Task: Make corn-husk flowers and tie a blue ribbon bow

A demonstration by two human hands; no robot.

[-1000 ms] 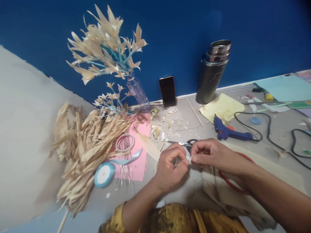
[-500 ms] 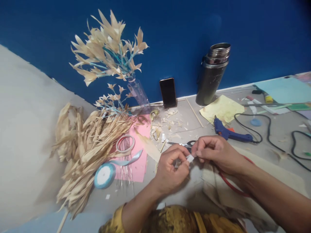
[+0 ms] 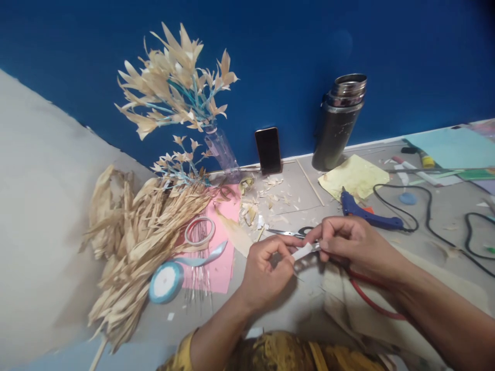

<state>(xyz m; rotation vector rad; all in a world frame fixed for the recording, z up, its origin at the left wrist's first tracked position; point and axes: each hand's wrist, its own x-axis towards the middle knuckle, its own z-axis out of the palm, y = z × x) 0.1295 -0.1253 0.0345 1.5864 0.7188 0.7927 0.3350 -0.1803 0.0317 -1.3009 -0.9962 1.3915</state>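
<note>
A short white strip [image 3: 301,252], which looks like a piece of tape, stretches between my two hands above the table. My left hand [image 3: 268,265] pinches its left end between thumb and forefinger. Its other end is in the fingertips of my right hand [image 3: 342,245], where a small pale bit shows at the thumb; I cannot make out whether that bit is separate. Just behind my fingers lie scissors [image 3: 288,233], their handles partly covered by my right hand. A red band circles my right wrist.
To the left are dried husks [image 3: 131,242], a tape roll [image 3: 199,231], a blue ribbon spool [image 3: 166,281] and pink paper [image 3: 224,257]. Behind stand a vase of husk flowers [image 3: 224,152], a phone [image 3: 268,150] and a flask [image 3: 338,126]. A corded glue gun [image 3: 367,214] lies to the right.
My fingertips have drawn apart, so more of the white strip shows between them. My left hand has shifted slightly left and down, and my right hand slightly right.
</note>
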